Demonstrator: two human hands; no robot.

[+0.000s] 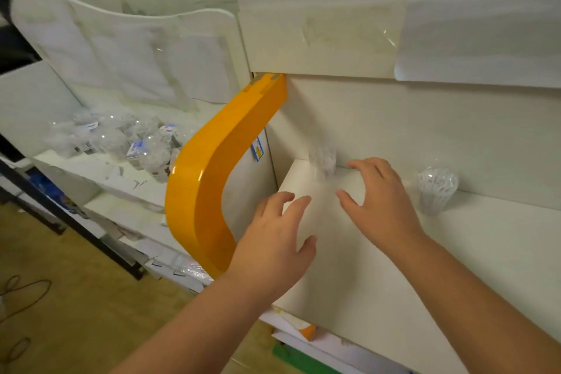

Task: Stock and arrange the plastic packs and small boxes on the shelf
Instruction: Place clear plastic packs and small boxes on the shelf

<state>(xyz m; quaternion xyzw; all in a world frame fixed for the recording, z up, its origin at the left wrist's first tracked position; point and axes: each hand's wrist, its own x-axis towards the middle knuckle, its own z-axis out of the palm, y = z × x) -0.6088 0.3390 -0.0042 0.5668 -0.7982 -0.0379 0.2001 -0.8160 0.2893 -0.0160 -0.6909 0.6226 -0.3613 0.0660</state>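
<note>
From the head view, a white shelf (349,252) runs across the right half of the frame, and an orange curved end panel (206,179) bounds it on its left side. Both of the person's hands hover over the shelf just to the right of that orange panel. The left hand (274,240) is nearest the panel, palm down, fingers spread and loosely bent, holding nothing. The right hand (379,194) lies farther from the panel, also palm down with fingers relaxed and apart, and it grips nothing; its fingertips reach toward the back wall. A small clear plastic pack (324,159), blurred, stands at the back of the shelf against the wall, just beyond the right hand's fingers; whether a finger touches it cannot be told. A second clear plastic pack (435,190) stands upright on the shelf well to the right of the panel, just beside the right hand and apart from it. On the far side of the orange panel, to its left, a pile of clear plastic packs (121,140) with blue and white labels lies on a neighbouring white shelf (100,173).
</note>
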